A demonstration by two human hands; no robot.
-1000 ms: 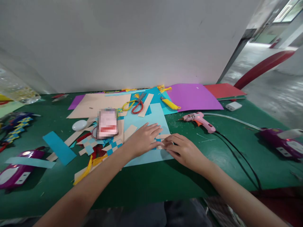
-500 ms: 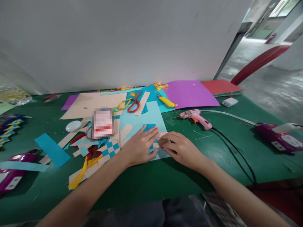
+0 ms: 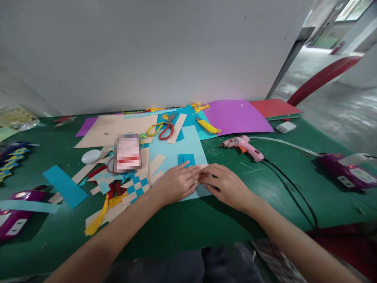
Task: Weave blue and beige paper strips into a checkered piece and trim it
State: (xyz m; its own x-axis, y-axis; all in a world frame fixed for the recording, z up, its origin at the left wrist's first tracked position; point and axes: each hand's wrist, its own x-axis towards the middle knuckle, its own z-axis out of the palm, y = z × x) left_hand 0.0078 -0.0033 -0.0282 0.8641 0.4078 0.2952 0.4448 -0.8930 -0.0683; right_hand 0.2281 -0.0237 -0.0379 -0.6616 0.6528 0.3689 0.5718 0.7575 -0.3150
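Observation:
My left hand (image 3: 176, 182) rests on the light blue sheet (image 3: 191, 141), its fingers drawn together over a small piece of woven paper strips, mostly hidden under it. Against its fingertips, my right hand (image 3: 225, 181) is closed in a pinch on a beige end of the same strips. Blue paper strips (image 3: 186, 159) stick out beyond my left fingers. Left of my hands lies a blue-and-beige woven paper piece (image 3: 137, 188). Scissors (image 3: 165, 129) with one yellow and one red handle lie past the hands, beside a beige strip (image 3: 177, 129).
A pink glue gun (image 3: 244, 147) lies to the right, its black cord running to the front. A yellow cutter (image 3: 208, 125) is near the purple sheet (image 3: 235, 118). Purple power strips (image 3: 347, 169) sit at both sides. A phone (image 3: 128, 153) and yellow tassels (image 3: 98, 220) are at left.
My left hand has pulled its spread fingers together and moved them nearer my right fingertips, uncovering more of the blue strips. My right hand has barely moved.

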